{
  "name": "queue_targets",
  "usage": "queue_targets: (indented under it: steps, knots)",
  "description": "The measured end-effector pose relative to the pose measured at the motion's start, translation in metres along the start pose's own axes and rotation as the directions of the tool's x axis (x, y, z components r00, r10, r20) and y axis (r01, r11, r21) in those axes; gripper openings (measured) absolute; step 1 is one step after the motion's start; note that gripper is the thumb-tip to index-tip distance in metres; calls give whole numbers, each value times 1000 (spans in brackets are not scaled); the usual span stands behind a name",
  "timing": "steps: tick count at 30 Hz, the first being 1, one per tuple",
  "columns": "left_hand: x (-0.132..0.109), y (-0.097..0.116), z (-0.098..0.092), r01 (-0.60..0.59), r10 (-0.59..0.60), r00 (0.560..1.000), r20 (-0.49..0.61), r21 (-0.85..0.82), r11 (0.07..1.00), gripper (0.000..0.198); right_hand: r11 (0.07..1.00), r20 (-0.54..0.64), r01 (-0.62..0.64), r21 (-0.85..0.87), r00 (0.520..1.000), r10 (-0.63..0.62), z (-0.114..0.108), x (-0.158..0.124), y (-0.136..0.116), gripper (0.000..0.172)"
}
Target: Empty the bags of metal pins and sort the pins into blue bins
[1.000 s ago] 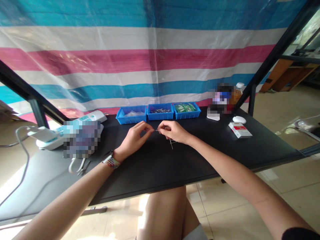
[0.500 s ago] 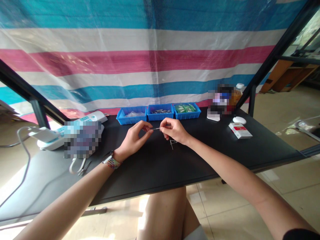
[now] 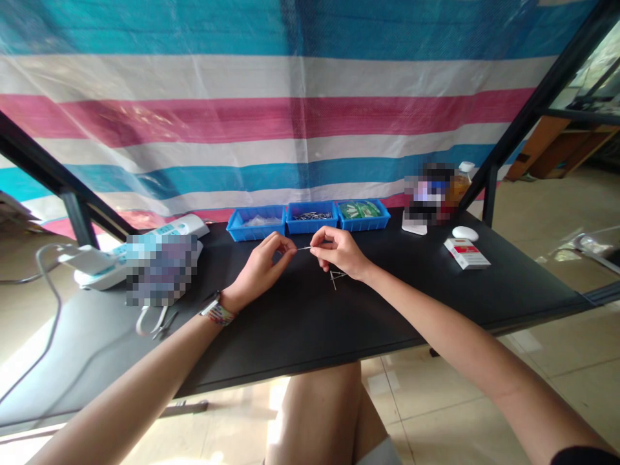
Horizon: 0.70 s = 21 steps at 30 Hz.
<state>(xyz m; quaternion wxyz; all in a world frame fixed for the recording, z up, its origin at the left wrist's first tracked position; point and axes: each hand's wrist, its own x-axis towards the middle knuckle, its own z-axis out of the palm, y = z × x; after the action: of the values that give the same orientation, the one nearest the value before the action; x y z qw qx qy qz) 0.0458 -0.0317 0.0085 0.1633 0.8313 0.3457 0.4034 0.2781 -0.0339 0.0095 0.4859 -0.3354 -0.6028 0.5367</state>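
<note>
A thin metal rod (image 3: 303, 248), too small to name more exactly, spans the gap between my two hands above the black table. My left hand (image 3: 263, 265) pinches its left end between thumb and index finger. The right end is in the closed fingertips of my right hand (image 3: 341, 253). Several similar thin metal pieces (image 3: 334, 280) lie on the table just below my right hand, partly hidden by it. Behind the hands, a blue bin (image 3: 312, 226) contains many small metal pieces.
A left blue bin (image 3: 256, 235) holds clear plastic bags; a right one (image 3: 364, 223) holds green-and-white packets. A power strip (image 3: 184, 226) with cables lies left. On the right are a red-and-white box (image 3: 467, 256), a white oval object (image 3: 464, 233) and a bottle (image 3: 464, 181).
My left thumb and index finger, slightly apart before, have closed on the rod's left end. My right hand has barely moved.
</note>
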Motion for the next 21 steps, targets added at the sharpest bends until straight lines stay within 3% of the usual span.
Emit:
queue_targets:
  steps: [6, 11, 14, 18, 21]
  knots:
    - [-1, 1, 0, 18, -18, 1000, 3, -4, 1000, 20, 998, 21, -12, -56, 1000, 13, -3, 1, 1, 30]
    - [-4, -1, 2, 80, -82, 996, -30, -50, 996, 26, 993, -267, 53, -103, 960, -79, -19, 28, 0, 39]
    - [-5, -3, 2, 79, -80, 997, -11, -64, 995, 26, 979, -322, 9, -206, 944, -76, -34, 37, 1, 49]
    - [-5, -2, 2, 65, -65, 998, 15, -50, 997, 24, 874, -252, -55, -482, 964, -79, -51, 27, 2, 23]
    - [-4, 0, 2, 33, -33, 999, 41, -16, 999, 22, 784, -26, -42, -620, 999, 33, -54, 16, -4, 11]
